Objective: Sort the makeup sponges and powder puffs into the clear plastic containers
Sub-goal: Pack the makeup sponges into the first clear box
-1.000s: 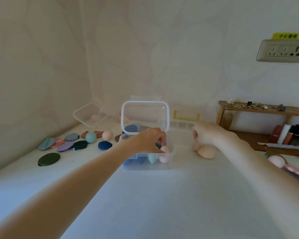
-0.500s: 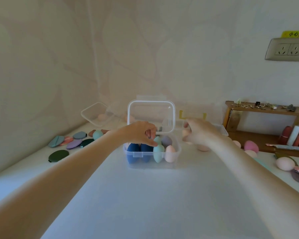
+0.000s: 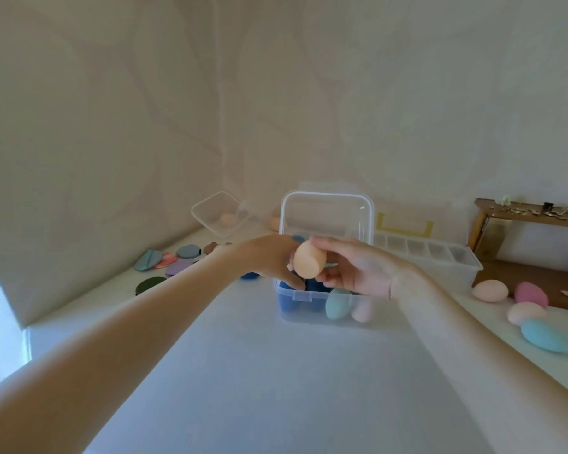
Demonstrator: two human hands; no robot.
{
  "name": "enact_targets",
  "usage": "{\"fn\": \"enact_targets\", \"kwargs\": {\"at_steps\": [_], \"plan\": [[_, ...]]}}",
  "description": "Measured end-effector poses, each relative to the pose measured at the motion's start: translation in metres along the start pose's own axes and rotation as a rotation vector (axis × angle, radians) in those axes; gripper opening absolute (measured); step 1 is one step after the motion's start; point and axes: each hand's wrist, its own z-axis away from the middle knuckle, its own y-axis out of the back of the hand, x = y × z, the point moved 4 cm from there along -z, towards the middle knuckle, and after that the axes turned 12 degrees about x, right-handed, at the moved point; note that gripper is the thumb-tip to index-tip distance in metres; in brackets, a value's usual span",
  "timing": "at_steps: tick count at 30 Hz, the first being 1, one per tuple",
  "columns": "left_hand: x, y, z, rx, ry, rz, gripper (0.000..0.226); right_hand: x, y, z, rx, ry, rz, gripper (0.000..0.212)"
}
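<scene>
My right hand pinches a peach makeup sponge just above the open clear container, whose lid stands upright behind. My left hand is at the container's left front corner, thumb along the rim, fingers reaching in behind the sponge. Inside stand dark blue sponges, a mint sponge and a pale pink one. Flat powder puffs lie at the far left, with a dark green puff nearer. Loose sponges lie at the right: peach-pink, pink, light blue.
A second clear container holding a peach sponge leans in the back left corner. A long divided clear tray sits behind right of the open container. A wooden shelf with small items stands at the far right. Walls close in behind and left.
My right hand has picked up a peach sponge from the right and brought it left over the container. My left hand has shifted from the sponges inside to the container's front left rim.
</scene>
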Motion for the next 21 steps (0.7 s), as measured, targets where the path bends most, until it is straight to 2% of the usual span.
{"fn": "enact_targets", "kwargs": {"at_steps": [2, 5, 7, 11, 16, 18, 21], "plan": [[-0.002, -0.002, -0.001, -0.044, 0.003, 0.007, 0.036, -0.004, 0.003, 0.001, -0.024, -0.01, 0.013, 0.04], [-0.005, -0.004, -0.003, -0.097, 0.013, -0.035, 0.022, -0.001, -0.005, 0.0, -0.038, -0.026, 0.129, 0.033], [-0.007, -0.001, -0.003, -0.096, 0.014, -0.111, 0.024, 0.003, -0.012, -0.005, -0.03, -0.042, 0.193, 0.031], [-0.006, 0.0, -0.004, -0.1, 0.004, -0.213, 0.021, 0.01, -0.015, -0.012, -0.008, -0.097, 0.165, 0.026], [-0.005, -0.003, -0.008, -0.004, -0.063, -0.287, 0.009, 0.016, -0.012, -0.021, -0.009, -0.134, 0.207, 0.023], [-0.005, -0.006, -0.01, 0.026, -0.081, -0.319, 0.01, 0.017, -0.011, -0.024, 0.006, -0.143, 0.285, 0.028], [-0.007, -0.012, -0.011, 0.029, -0.054, -0.266, 0.015, 0.017, -0.014, -0.026, 0.05, -0.1, 0.582, 0.014]]}}
